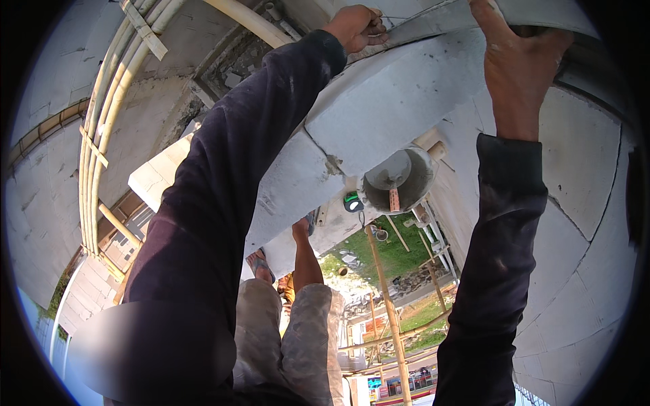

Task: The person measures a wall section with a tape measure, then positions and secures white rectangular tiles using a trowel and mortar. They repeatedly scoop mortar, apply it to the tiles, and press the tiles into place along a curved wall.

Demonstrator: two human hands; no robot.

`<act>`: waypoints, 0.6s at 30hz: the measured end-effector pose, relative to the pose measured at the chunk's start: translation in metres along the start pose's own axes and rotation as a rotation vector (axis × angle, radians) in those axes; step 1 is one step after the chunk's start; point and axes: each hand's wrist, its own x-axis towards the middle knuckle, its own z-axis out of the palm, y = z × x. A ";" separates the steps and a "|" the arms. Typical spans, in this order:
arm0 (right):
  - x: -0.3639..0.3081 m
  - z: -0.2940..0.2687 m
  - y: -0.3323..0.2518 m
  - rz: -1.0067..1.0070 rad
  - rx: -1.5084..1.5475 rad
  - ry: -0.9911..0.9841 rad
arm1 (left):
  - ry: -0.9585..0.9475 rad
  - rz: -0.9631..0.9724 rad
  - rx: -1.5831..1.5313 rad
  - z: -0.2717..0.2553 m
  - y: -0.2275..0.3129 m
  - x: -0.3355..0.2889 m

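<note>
At the upper middle, my left hand (357, 28) is closed, its fingertips pinching what looks like a thin dark string (401, 17). My right hand (516, 68), farther right, wraps the edge of a long grey slab (552, 12); the thumb lies on top and the other fingers are partly hidden behind it. Below both hands runs a wall of large pale blocks (406, 101), with a mortar-filled joint between two of them. Beside this wall stands a bucket (429, 177) holding grey mortar and a round-bladed tool with a wooden handle (394, 199).
A small green and black object (352, 201) lies near the bucket. My sandalled feet (261, 264) stand on a narrow pale ledge high above grass (386, 247). Bamboo poles (393, 311) rise below; more bamboo (101, 149) curves along the left. Block walls (575, 155) flank the right.
</note>
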 end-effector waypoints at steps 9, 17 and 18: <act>0.003 0.000 -0.008 0.017 0.040 0.008 | 0.006 0.682 1.817 0.006 0.036 -0.010; -0.004 -0.009 0.020 -0.077 -0.265 -0.171 | -0.284 0.229 1.244 -0.025 0.153 0.092; -0.003 -0.015 0.023 -0.140 -0.412 -0.255 | -0.336 0.125 0.634 -0.027 0.162 0.082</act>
